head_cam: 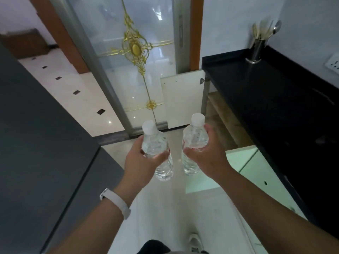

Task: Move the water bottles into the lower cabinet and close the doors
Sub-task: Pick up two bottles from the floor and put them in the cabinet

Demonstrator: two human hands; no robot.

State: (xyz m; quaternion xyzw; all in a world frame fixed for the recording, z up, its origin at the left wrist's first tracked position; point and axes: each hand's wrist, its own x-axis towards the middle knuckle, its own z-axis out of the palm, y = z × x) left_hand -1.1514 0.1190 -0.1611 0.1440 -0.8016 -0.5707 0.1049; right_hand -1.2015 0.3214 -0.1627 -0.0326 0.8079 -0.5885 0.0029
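I hold two clear water bottles with white caps upright over the floor. My left hand (pixel 141 160) grips the left bottle (pixel 155 143) around its middle. My right hand (pixel 207 153) grips the right bottle (pixel 194 136) the same way. To the right, under the black countertop (pixel 266 92), the lower cabinet (pixel 225 123) stands open, showing a brownish interior. Its far white door (pixel 182 98) is swung out toward the glass door. The near door (pixel 238 167) is swung out too, just right of my right hand.
A steel utensil holder (pixel 256 50) with spoons stands at the back of the countertop, and a wall socket (pixel 333 61) is beside it. A dark grey appliance (pixel 36 143) fills the left side. A frosted glass sliding door (pixel 135 57) with gold ornament faces me across the pale floor.
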